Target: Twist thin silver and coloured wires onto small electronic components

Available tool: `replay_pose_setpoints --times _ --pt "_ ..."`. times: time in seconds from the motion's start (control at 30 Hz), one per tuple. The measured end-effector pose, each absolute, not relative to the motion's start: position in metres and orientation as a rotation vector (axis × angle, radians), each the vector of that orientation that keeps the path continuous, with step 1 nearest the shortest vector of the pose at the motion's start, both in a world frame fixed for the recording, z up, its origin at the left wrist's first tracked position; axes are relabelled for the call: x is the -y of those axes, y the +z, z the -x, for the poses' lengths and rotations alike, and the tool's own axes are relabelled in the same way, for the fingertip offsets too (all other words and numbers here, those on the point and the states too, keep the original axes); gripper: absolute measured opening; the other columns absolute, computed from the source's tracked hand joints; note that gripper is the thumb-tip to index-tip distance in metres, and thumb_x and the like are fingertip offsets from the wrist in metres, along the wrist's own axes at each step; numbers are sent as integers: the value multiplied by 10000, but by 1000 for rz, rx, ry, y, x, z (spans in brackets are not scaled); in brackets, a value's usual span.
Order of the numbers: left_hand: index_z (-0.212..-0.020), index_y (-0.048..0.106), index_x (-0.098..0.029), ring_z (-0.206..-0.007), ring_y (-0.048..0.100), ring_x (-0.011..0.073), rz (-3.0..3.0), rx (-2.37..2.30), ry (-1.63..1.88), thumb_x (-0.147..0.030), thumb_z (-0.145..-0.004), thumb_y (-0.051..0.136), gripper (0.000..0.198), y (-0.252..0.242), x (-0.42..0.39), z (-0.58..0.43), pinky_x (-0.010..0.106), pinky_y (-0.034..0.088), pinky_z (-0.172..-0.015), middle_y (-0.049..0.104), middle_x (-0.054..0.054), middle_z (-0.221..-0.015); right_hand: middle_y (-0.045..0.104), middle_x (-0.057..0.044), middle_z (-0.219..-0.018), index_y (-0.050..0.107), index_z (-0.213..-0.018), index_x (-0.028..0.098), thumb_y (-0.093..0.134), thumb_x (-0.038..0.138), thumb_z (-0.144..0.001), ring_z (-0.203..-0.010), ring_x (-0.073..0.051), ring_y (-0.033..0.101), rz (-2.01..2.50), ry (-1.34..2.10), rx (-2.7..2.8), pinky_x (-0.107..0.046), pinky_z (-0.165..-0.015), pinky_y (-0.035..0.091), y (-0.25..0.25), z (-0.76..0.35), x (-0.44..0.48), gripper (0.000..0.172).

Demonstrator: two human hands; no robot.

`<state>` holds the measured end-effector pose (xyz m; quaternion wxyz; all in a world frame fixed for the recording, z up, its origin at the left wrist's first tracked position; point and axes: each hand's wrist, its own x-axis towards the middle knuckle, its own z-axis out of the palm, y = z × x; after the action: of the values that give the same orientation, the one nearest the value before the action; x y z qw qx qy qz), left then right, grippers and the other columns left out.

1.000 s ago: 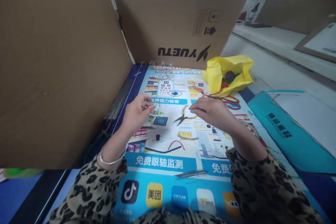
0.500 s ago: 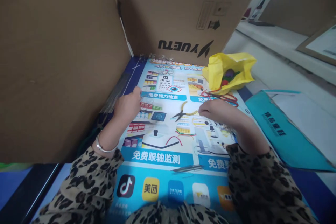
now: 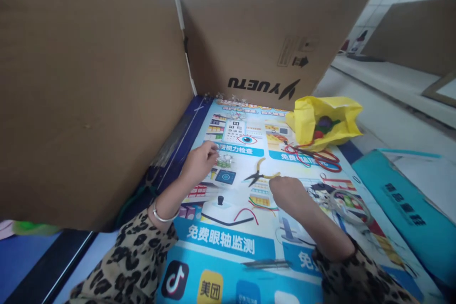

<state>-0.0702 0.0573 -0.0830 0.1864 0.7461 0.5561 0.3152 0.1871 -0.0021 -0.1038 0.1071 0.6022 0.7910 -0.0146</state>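
Observation:
My left hand (image 3: 199,165) rests on the printed poster (image 3: 228,242) with its fingertips pinched together near some small clear pieces (image 3: 224,157); what it pinches is too small to make out. My right hand (image 3: 290,191) lies knuckles up on the poster, fingers curled, just below the yellow-handled pliers (image 3: 261,176). The pliers lie flat between the two hands, touching neither that I can see. Both wrists wear leopard-print sleeves, and a silver bangle (image 3: 161,214) circles the left one.
Tall cardboard panels (image 3: 89,85) wall off the left and back. A yellow plastic bag (image 3: 326,121) with coloured bits sits at the back right, red cords (image 3: 317,156) beside it. A coil of clear wire (image 3: 347,202) lies to the right. A teal folder (image 3: 409,204) lies further right.
My left hand moved left to the poster's edge, then came back toward the small clear pieces. My right hand lowered and drew nearer the pliers. The camera tilted upward.

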Motion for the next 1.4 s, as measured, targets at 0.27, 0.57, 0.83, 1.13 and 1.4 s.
replay_pose_setpoints --times 0.27,0.57,0.83,1.13,1.4 --pt "-904 564 -219 -824 649 154 -2053 -1495 1054 -168 -792 535 127 -91 -42 49 260 463 -717 691 -8 -831 676 -46 -806 505 -689 178 481 169 -743 -701 -154 645 -2033 -849 -2553 -223 -544 448 -100 -193 -4 60" --pt "-911 562 -210 -821 646 161 -2132 -1513 1126 -154 -801 532 127 -104 -33 32 273 462 -745 684 4 -831 619 33 -610 496 -729 175 617 235 -710 -401 -63 502 -1904 -2490 -2275 -179 -370 376 -98 -211 -10 136" --pt "-921 548 -202 -804 648 161 -2155 -1469 1210 -140 -800 537 137 -107 -32 15 274 472 -730 679 7 -816 640 21 -673 592 -871 184 618 251 -717 -501 -96 574 -2132 -2137 -2475 -226 -499 481 -61 -160 -4 170" --pt "-944 549 -213 -836 657 162 -2043 -1466 1257 -163 -806 543 146 -103 -26 12 280 482 -757 685 21 -876 715 -48 -890 678 -873 192 497 166 -828 -848 -190 655 -2168 -332 -2987 -295 -753 493 -69 -136 -18 188" --pt "-939 539 -203 -811 654 147 -1877 -1412 1296 -163 -792 556 153 -103 -21 8 266 484 -745 679 10 -836 701 -96 -937 650 -982 142 448 164 -894 -889 -203 648 -2087 203 -3162 -314 -800 510 -89 -135 -18 222"
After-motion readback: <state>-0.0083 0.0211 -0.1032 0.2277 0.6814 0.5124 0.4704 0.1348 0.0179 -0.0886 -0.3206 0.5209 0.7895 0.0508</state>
